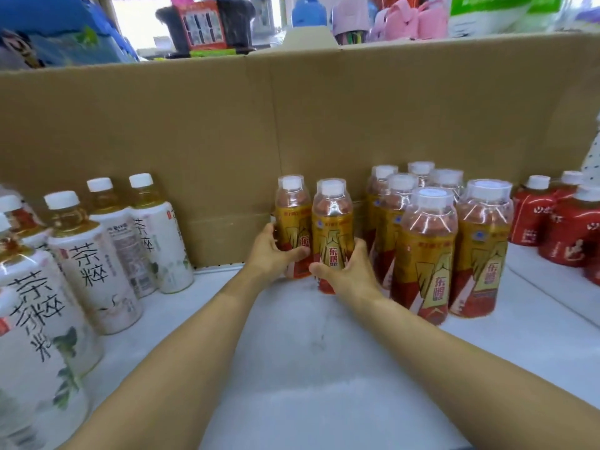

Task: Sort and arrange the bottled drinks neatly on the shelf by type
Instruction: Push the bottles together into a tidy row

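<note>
Two gold-and-red energy drink bottles stand upright side by side on the white shelf, near the cardboard back wall. My left hand grips the left one around its lower body. My right hand grips the right one low down, thumb across the front. Just to the right stands a group of several more of the same gold bottles. White-labelled tea bottles stand in rows at the left. Red-wrapped bottles stand at the far right.
A tall cardboard sheet forms the back wall of the shelf. Above and behind it hang coloured goods. A gap of bare shelf lies between the tea bottles and the gold bottles, running forward to the front edge.
</note>
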Demonstrator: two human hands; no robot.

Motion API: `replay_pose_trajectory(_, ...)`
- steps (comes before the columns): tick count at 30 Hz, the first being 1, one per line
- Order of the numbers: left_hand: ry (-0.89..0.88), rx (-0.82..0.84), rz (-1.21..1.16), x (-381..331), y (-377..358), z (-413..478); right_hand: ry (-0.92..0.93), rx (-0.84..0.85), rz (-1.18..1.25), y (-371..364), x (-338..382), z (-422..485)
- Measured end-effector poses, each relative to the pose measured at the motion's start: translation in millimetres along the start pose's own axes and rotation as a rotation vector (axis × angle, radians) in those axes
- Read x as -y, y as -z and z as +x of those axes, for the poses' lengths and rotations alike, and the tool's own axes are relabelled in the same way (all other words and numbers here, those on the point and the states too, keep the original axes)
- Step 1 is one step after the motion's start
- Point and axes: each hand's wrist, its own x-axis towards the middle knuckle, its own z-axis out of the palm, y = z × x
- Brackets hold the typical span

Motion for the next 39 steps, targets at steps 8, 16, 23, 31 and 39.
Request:
replay_pose_trajectory(8, -0.037, -0.024, 0.052, -4.7, 31.9, -58.7, 0.065, 0.097, -0.122, 13.7, 4.4, -38.7)
replay_pose_trajectory(16, -0.052, -0.094, 0.104, -29.3, 29.8, -147.5, 0.216, 0.320, -0.139, 84.6, 17.1, -113.4)
replay_pose_trajectory(23, -0.098, 0.013, -0.013, -71.5, -51.1, -201.6, 0.231, 0.189, -0.213, 195.8, 3.7, -129.4)
replay_pose_trajectory(31, -0.140, 0.052, -0.063, -85.6, -134.1, -211.8, 0.193, 0.115, -0.170, 255.8, -29.3, -105.2)
replay_pose_trajectory(39, -0.094, 0.069, 0.058, -79.1, -151.2, -219.7, 0.215, 0.207, -0.240, 252.0, -41.5, -96.2)
